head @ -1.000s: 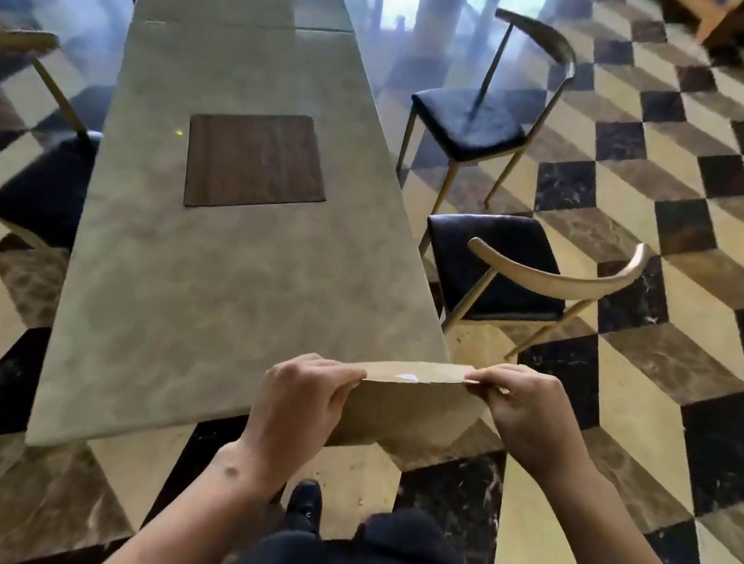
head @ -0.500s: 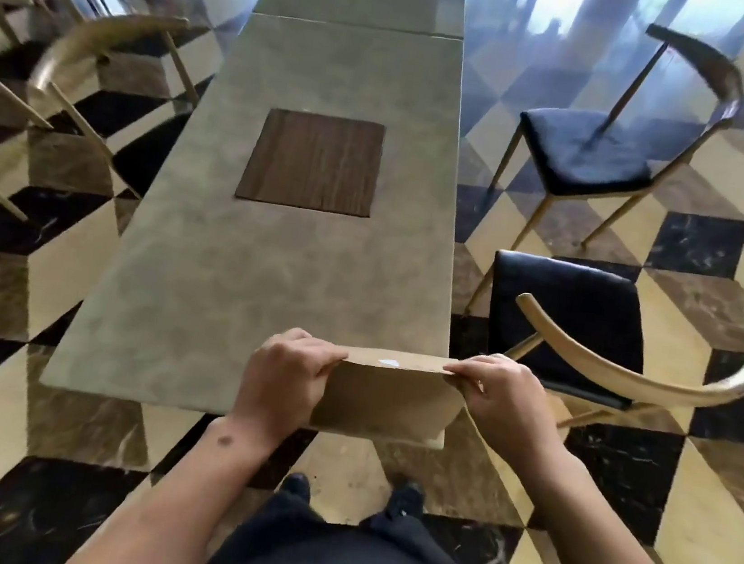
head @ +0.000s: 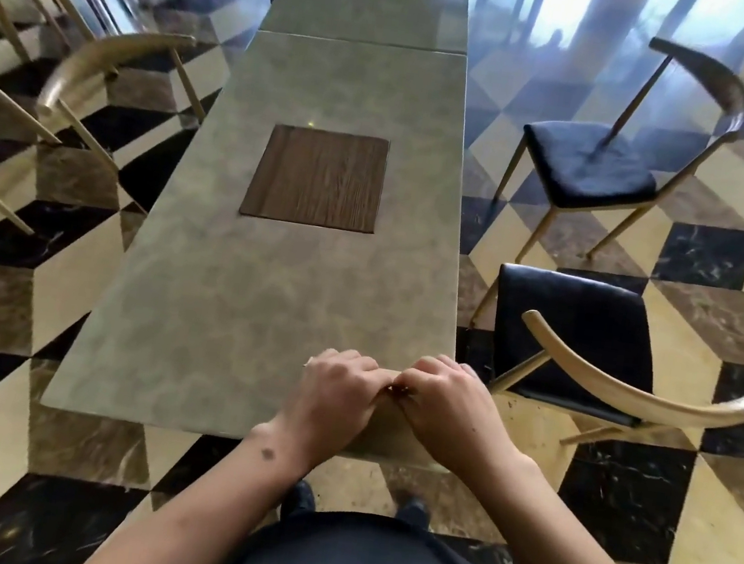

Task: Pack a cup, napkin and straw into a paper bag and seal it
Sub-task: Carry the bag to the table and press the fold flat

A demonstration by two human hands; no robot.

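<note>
A brown paper bag (head: 381, 430) stands at the near right corner of the long grey table (head: 238, 311), mostly hidden behind my hands. My left hand (head: 334, 395) and my right hand (head: 448, 410) meet at the middle of the bag's folded top edge, fingers curled and pressing on it, knuckles almost touching. Only a strip of brown paper shows between and below the hands. Cup, napkin and straw are not visible.
A dark wooden square (head: 317, 177) is inset in the table's middle. Two black-seated chairs (head: 589, 339) (head: 589, 163) stand to the right, and more chairs (head: 105, 62) to the left. The floor is checkered marble. My feet show below the table edge.
My hands have slid inward from the bag's two top corners to its middle. The bag's top now lies lower and is covered by them. The camera has tilted and turned left.
</note>
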